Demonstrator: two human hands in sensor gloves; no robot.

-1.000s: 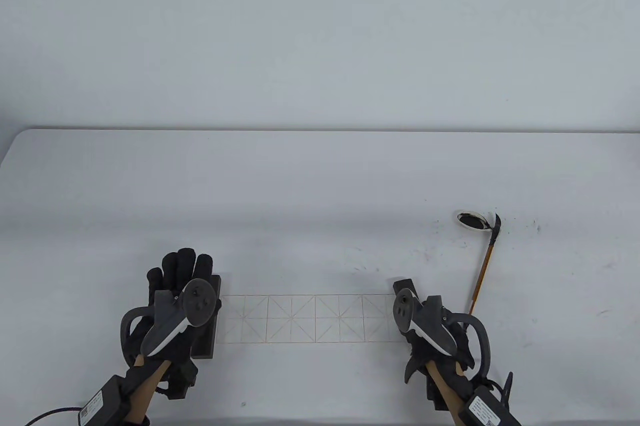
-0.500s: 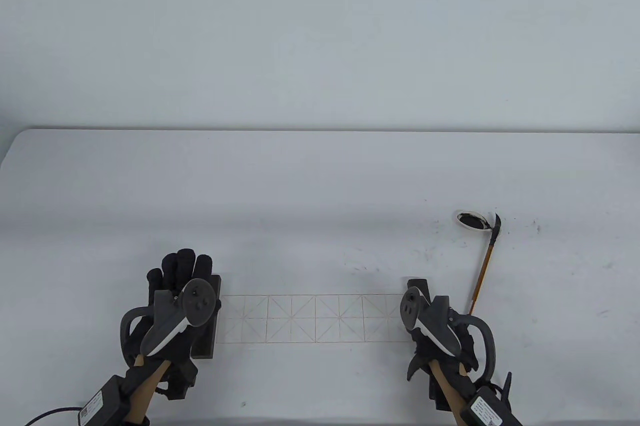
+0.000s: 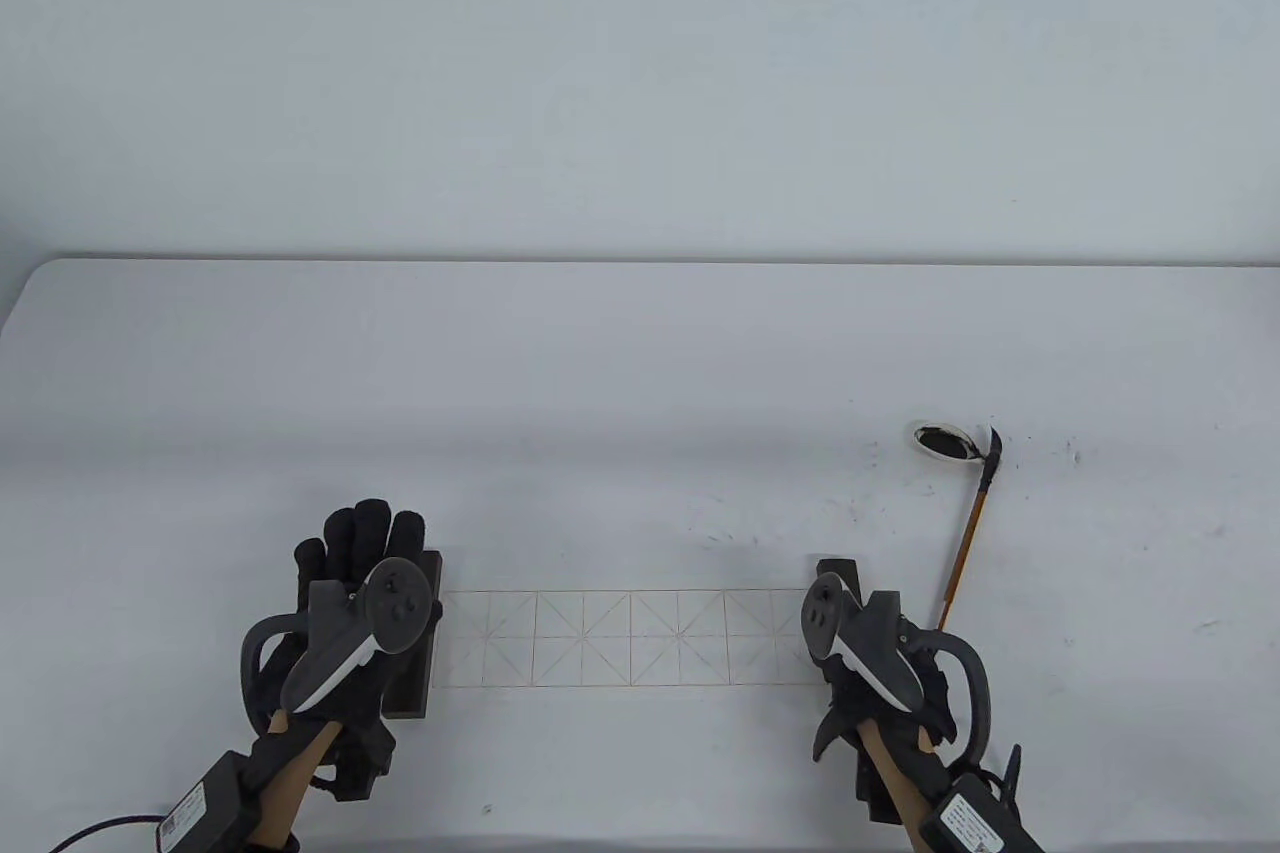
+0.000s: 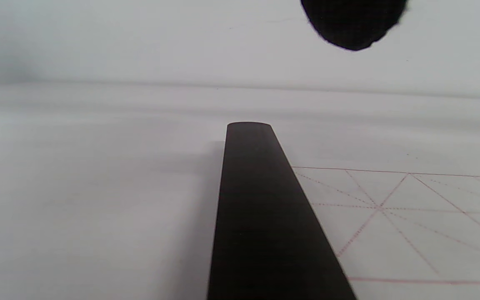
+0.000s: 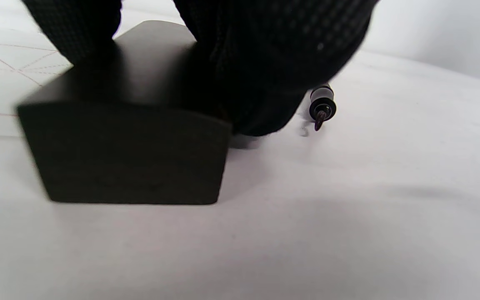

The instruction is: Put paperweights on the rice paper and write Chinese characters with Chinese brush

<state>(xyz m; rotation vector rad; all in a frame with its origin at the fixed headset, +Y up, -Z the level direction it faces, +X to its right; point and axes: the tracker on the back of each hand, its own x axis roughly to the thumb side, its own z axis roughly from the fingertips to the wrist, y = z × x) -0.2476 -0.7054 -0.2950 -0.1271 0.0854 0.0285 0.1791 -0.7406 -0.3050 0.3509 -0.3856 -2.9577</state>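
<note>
A long strip of white rice paper printed with a thin red grid (image 3: 620,638) lay across the lower middle of the table view, on the white table (image 3: 640,363).

At the strip's left end, a dark brown rectangular wooden paperweight (image 3: 418,638) lay along the paper's short edge. In the left wrist view the same bar ran from the bottom centre up to mid-frame, its right side overlapping the grid. The left hand in its black sensor glove (image 3: 350,593) lay over this bar with its fingers stretched out flat toward the top of the frame, curled round nothing.

At the strip's right end, a second dark brown wooden paperweight (image 3: 838,575) showed only its far end above the grey tracker. The right hand in its black glove (image 3: 880,683) was on it. In the right wrist view the block's end filled the left of the frame, and gloved fingers (image 5: 265,54) came down over its top and right side, with another finger at the upper left, so the hand appeared to grip the block.

A Chinese brush with a slim brown bamboo handle and black tip (image 3: 968,533) lay in the right half of the table view, its bristles beside a small white ink dish holding black ink (image 3: 943,441). Ink specks dotted the table around the dish.
</note>
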